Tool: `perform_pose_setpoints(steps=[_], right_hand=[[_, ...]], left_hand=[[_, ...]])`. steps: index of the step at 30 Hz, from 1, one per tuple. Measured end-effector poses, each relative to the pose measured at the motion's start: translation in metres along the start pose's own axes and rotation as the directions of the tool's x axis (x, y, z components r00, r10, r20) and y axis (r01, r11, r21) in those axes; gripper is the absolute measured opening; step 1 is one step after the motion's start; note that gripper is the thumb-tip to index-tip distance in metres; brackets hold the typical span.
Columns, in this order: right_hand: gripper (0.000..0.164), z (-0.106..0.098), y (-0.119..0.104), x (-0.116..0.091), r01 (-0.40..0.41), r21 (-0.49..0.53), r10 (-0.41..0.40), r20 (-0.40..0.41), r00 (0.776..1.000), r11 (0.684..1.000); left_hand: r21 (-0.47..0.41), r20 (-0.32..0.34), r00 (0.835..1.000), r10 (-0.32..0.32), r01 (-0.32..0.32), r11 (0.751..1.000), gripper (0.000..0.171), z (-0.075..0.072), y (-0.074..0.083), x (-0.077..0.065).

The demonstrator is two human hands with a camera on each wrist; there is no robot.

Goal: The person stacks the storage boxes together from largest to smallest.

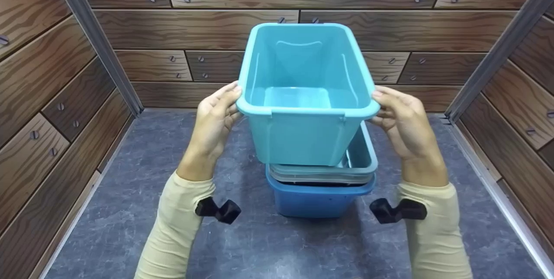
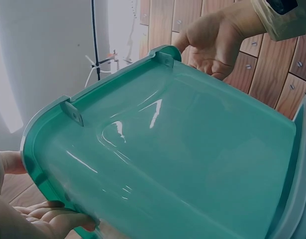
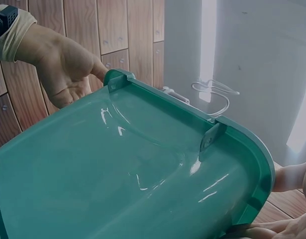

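A turquoise plastic bin point(image 1: 303, 138) is held up between both hands, tilted so its hollow inside faces the head camera. My left hand point(image 1: 212, 119) grips its rim at the near left corner, thumb on top and fingers beneath. At the near right corner my right hand point(image 1: 404, 119) pinches the rim in the same way. Below and partly hidden by it stands a stack: a grey-teal bin point(image 1: 368, 149) nested in a blue bin point(image 1: 311, 201) on the floor. Both wrist views show the outer side of the turquoise bin point(image 2: 192, 149) close up.
Dark grey flooring point(image 1: 151, 227) surrounds the stack. Wood-patterned walls point(image 1: 216, 28) close in the back and both sides, with grey metal strips point(image 1: 93, 32) at the corners. In the right wrist view, a white cable point(image 3: 220, 94) shows before a pale wall.
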State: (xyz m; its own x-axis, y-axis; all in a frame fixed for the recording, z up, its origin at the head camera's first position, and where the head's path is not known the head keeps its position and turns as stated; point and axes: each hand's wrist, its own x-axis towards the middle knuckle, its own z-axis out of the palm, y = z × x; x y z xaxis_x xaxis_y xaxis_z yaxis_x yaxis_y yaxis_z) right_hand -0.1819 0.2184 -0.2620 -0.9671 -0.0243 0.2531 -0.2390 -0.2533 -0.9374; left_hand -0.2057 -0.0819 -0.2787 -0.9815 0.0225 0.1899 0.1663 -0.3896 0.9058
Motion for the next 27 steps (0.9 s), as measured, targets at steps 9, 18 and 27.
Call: perform_pose_setpoints(steps=[9, 18, 27], right_hand=[[0.023, -0.005, 0.000, 0.001, 0.023, 0.016, -0.024, 0.039, 0.999, 1.000], [0.024, -0.008, -0.002, 0.001, 0.018, 0.038, -0.018, 0.016, 1.000, 0.999], [0.024, -0.014, -0.002, 0.001, 0.014, 0.058, -0.014, 0.005, 1.000, 0.998]], left_hand=[[-0.003, 0.002, 1.000, -0.009, 0.009, 1.000, 0.047, 0.004, 0.000, 0.001], [0.014, 0.028, 1.000, 0.000, -0.001, 1.000, 0.048, 0.006, -0.003, 0.003], [0.009, 0.031, 0.999, -0.007, 0.007, 1.000, 0.049, 0.013, -0.008, 0.006]])
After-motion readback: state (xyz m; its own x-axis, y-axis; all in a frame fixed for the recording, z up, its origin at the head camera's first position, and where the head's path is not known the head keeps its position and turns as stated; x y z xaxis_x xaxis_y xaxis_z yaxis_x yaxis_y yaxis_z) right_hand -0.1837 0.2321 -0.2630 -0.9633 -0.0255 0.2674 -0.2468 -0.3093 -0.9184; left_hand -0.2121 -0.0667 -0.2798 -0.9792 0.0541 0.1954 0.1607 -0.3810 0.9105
